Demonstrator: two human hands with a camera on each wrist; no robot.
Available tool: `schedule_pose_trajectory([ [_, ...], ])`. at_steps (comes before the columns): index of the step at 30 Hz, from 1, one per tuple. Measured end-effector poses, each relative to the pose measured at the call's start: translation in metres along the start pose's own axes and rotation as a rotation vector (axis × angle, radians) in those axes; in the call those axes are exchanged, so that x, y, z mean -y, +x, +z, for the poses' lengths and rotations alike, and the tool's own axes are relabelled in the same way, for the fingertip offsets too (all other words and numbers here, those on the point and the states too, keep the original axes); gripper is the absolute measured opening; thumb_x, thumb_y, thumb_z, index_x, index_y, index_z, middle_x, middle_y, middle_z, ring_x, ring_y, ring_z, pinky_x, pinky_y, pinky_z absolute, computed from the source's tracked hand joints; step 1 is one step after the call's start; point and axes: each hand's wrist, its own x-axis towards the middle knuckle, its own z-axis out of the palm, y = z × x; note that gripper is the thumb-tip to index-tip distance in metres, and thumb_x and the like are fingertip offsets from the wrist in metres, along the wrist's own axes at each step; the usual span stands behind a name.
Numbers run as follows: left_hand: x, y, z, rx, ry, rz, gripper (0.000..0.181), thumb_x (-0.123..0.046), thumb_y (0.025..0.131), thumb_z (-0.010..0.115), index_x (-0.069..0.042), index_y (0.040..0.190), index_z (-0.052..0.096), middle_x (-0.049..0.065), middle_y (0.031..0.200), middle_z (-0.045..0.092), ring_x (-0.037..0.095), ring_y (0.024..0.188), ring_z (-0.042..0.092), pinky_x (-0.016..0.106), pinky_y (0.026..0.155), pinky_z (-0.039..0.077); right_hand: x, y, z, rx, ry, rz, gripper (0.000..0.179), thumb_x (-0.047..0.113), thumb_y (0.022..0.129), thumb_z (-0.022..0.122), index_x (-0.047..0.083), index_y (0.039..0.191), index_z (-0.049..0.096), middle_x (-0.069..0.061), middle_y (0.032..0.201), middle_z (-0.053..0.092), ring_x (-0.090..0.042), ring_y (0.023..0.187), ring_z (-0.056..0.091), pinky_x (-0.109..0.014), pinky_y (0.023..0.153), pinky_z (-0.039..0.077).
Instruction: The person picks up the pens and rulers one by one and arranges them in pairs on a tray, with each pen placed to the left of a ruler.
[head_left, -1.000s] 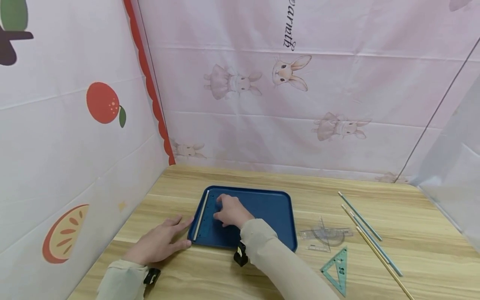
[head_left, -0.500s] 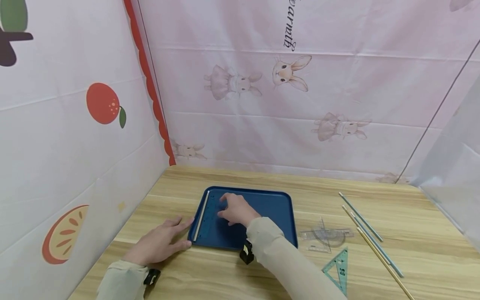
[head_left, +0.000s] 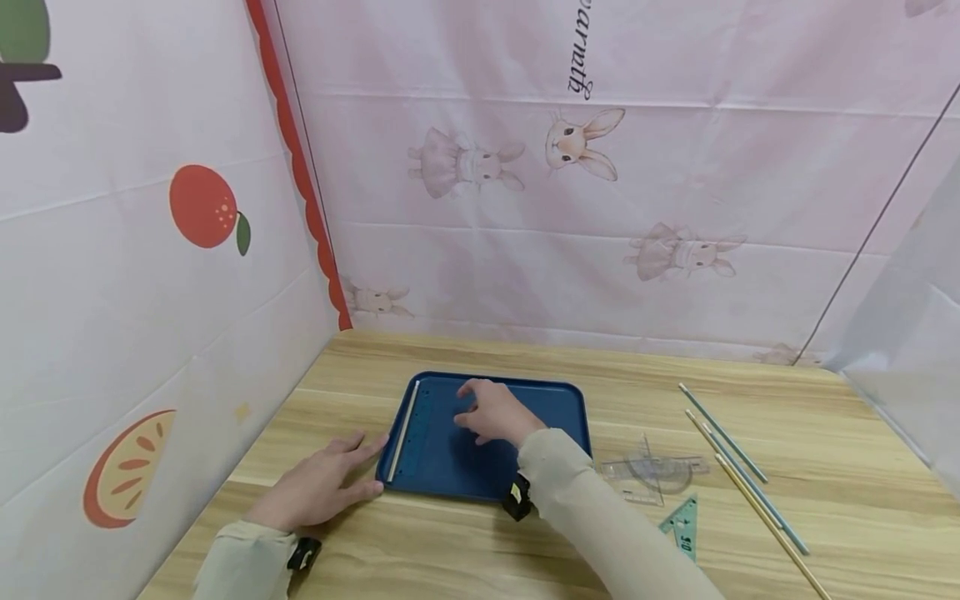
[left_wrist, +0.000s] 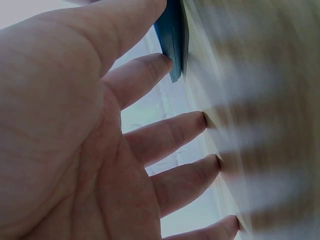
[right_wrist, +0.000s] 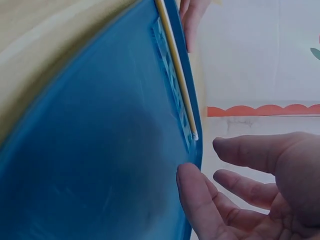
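Observation:
A slim yellow pencil [head_left: 403,432] lies along the left side of a blue tray [head_left: 540,408]. Beside it, flat on the tray, is a translucent bluish ruler [head_left: 417,429]. My left hand [head_left: 326,479] has its fingers spread at the tray's left edge; in the left wrist view its thumb and index finger touch the tray's side [left_wrist: 172,40], while other fingertips rest on the table. Above the middle of the tray hovers my right hand [head_left: 498,412], fingers loosely bent and holding nothing. The right wrist view shows it apart from the ruler [right_wrist: 172,80] and pencil [right_wrist: 177,65].
Right of the tray lie overlapping clear drawing tools, among them a protractor [head_left: 660,475]. A green set square [head_left: 685,525] is partly covered by the right sleeve. Several long blue and yellow pencils, one blue pencil [head_left: 723,433] farthest back, lie at the right. Printed cloth walls surround the table.
My right hand has moved right across the tray, away from the ruler, and its sleeve now covers more of the set square. The left hand has stayed at the tray's edge.

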Motion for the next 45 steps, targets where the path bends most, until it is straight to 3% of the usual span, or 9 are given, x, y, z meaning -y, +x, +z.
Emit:
schedule_pose_trajectory([
  [16, 0.000, 0.001, 0.000, 0.000, 0.003, 0.006, 0.076, -0.051, 0.101, 0.072, -0.019, 0.165, 0.046, 0.034, 0.165, 0.043, 0.058, 0.144, 0.050, 0.073, 0.111, 0.047, -0.010, -0.013, -0.026, -0.009, -0.032, -0.027, 0.049, 0.016, 0.106, 0.071, 0.006, 0.151, 0.057, -0.018, 0.117, 0.073, -0.026, 0.083, 0.075, -0.037, 0.075, 0.066],
  [31, 0.001, 0.001, 0.001, -0.003, 0.007, 0.006, 0.077, -0.052, 0.101, 0.071, -0.021, 0.166, 0.045, 0.032, 0.165, 0.043, 0.057, 0.144, 0.051, 0.072, 0.110, 0.048, -0.024, -0.028, -0.047, -0.050, -0.075, -0.027, 0.046, 0.020, 0.106, 0.070, 0.014, 0.150, 0.057, -0.010, 0.110, 0.074, -0.026, 0.082, 0.075, -0.041, 0.078, 0.064],
  [45, 0.003, 0.001, 0.002, -0.009, -0.002, 0.012, 0.075, -0.052, 0.101, 0.071, -0.020, 0.165, 0.047, 0.033, 0.164, 0.044, 0.057, 0.143, 0.052, 0.072, 0.110, 0.048, -0.045, -0.038, -0.070, -0.075, -0.120, -0.047, 0.046, 0.019, 0.106, 0.070, 0.010, 0.150, 0.058, -0.015, 0.117, 0.075, -0.029, 0.083, 0.075, -0.039, 0.076, 0.064],
])
